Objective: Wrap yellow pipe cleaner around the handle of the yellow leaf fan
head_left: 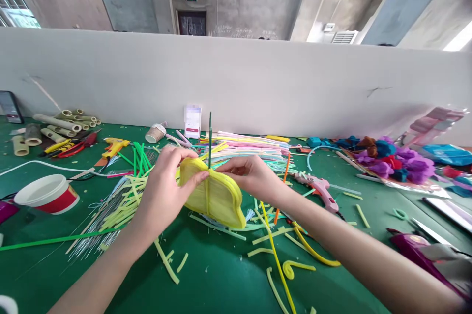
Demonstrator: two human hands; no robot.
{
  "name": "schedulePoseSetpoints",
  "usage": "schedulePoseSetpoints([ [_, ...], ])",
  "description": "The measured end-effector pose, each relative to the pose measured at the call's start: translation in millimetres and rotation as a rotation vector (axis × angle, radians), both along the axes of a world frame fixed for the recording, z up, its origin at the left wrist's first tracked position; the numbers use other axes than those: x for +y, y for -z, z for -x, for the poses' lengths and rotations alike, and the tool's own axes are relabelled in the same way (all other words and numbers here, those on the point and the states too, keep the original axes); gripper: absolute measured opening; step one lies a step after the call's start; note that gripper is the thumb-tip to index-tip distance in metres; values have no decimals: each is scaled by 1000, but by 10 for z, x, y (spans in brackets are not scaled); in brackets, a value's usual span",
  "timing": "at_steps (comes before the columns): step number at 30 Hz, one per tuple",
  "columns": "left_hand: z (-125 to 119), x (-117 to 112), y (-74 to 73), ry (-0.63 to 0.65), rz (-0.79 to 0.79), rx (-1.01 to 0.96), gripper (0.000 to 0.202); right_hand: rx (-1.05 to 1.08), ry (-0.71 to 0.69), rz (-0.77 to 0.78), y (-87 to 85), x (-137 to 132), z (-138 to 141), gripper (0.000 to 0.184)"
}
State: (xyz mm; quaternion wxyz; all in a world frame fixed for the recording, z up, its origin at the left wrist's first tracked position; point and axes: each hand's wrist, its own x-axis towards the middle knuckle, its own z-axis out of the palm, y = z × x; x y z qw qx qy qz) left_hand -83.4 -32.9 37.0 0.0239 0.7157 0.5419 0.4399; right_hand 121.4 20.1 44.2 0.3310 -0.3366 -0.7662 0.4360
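Between my two hands, above the green table, is a yellow pipe-cleaner piece (221, 201) with a wavy rounded outline and a ridge down its middle. A thin dark green stem (210, 139) stands upright from its top centre. My left hand (173, 176) pinches the left upper edge, thumb across the front beside the stem. My right hand (247, 174) has its fingers closed on the upper right edge, close to the stem's foot; those fingertips are partly hidden behind the piece. Cut yellow-green pipe-cleaner pieces (125, 206) lie in a heap by my left forearm.
A paper cup (44, 196), a yellow glue gun (114, 148) and bamboo tubes (59, 125) are on the left. Behind my hands lie pastel pipe cleaners (250, 144) and a propped phone (192, 121). A pink glue gun (319, 191), purple flowers (405, 161) and scissors (429, 230) are on the right.
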Motion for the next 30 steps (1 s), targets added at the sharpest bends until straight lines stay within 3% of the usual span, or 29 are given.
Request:
schedulePoseSetpoints([
  [4, -147, -445, 32, -101, -8, -5, 36, 29, 215, -39, 46, -336, 168, 12],
  [6, -219, -653, 99, -140, 12, 53, 52, 54, 274, -96, 66, -496, 252, 8],
  [9, -287, -794, 187, -94, 117, 71, 78, 73, 319, -248, 130, -648, 334, 7],
  [16, -200, -506, 116, -93, 282, -247, 39, -4, 239, -483, 215, -611, 265, 16],
  [23, -234, -308, 108, -14, 340, -437, 36, -228, 314, -672, 205, -552, 178, 21],
  [27, -257, -247, 74, -13, 323, -405, 34, -354, 364, -852, 244, -582, 158, 21],
  [30, -247, -217, 73, -21, 301, -356, 33, -326, 390, -907, 284, -580, 128, 22],
])
